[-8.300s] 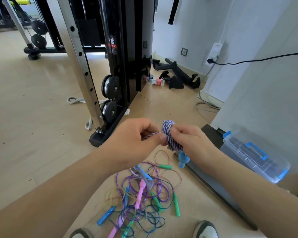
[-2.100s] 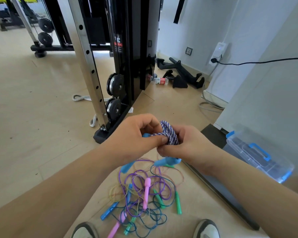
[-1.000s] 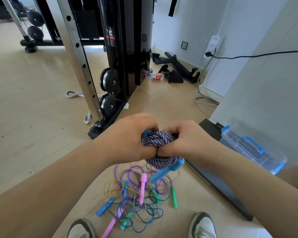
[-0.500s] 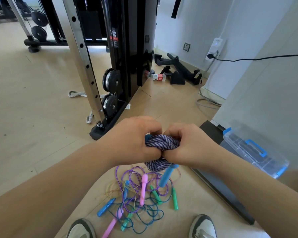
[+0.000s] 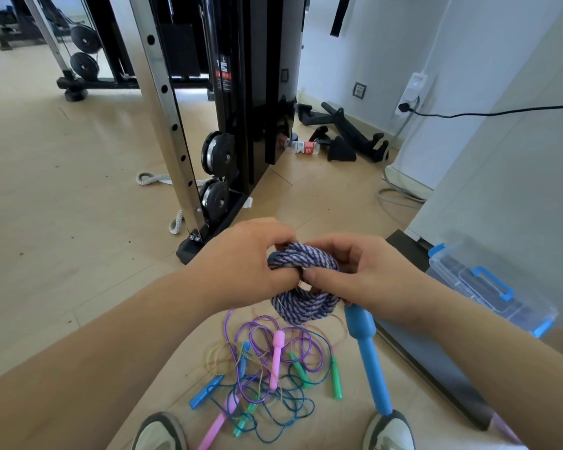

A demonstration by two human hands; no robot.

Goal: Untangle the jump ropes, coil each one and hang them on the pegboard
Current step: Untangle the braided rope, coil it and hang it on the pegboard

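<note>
Gym floor (image 5: 62, 190) underfoot, cable machine (image 5: 254, 92) behind, and both hands are up front on the braided coil (image 5: 303, 302): left hand (image 5: 241, 264) curls round its left side, right hand (image 5: 358, 277) pinches the wrap from the right. Down from the coil hangs a blue handle (image 5: 369, 355). Below, by the shoes (image 5: 160, 433), the tangle (image 5: 267, 375) of thin ropes lies on the floor, with a clear box (image 5: 488, 287) off to the right
</note>
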